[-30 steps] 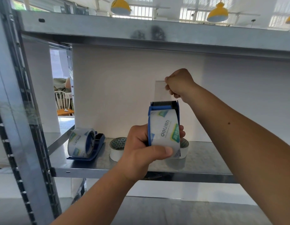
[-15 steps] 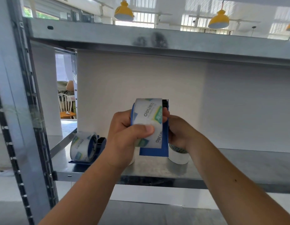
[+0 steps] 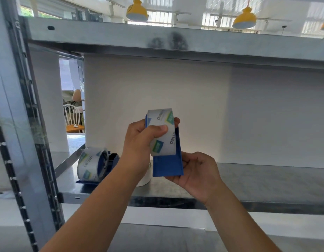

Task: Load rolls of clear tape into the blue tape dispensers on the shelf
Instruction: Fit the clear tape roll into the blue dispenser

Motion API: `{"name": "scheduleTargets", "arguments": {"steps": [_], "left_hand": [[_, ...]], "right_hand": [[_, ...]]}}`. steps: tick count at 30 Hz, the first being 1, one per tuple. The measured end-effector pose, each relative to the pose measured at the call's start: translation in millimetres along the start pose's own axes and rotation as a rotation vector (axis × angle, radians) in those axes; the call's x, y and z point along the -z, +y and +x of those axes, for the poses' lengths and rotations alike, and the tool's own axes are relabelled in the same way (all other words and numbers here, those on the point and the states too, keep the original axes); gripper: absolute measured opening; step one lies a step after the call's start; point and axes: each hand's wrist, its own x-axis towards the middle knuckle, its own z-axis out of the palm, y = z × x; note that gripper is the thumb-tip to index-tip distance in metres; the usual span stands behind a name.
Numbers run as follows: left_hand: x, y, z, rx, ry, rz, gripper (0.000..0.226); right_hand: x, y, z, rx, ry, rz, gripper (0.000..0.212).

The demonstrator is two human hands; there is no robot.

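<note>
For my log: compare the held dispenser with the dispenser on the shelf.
The held dispenser is off the shelf, gripped by left hand and right hand; the shelf dispenser rests there untouched. The held dispenser's blue plate hangs vertical; the shelf dispenser's base lies flat. Both are blue and loaded.

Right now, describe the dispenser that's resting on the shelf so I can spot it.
Follow the metal shelf left toward the upright post. The blue dispenser sits there, a clear roll in it. Unlike the held dispenser, no hand touches it.
</note>
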Motion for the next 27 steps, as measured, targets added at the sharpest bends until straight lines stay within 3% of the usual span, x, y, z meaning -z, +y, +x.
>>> {"name": "scheduleTargets", "arguments": {"steps": [4, 14, 18, 23, 27], "left_hand": [[-1, -17, 2, 0.107, -0.022, 0.018, 0.028], [-5, -71, 1, 0.324, -0.033, 0.207, 0.037], [1, -90, 0, 0.388, -0.004, 0.266, 0.014], [2, -106, -4, 0.431, 0.059, 0.278, 0.017], [6, -109, -8, 0.443, 0.07, 0.261, 0.018]], "right_hand": [[-5, 3, -13, 0.013, -0.022, -0.035, 0.038], [4, 2, -13, -0.065, 0.119, 0.15, 0.033], [17, 12, -1, -0.071, 0.165, 0.136, 0.04], [28, 14, 13, -0.127, 0.188, -0.006, 0.04], [21, 8, 10, -0.187, 0.231, -0.454, 0.036]]}}
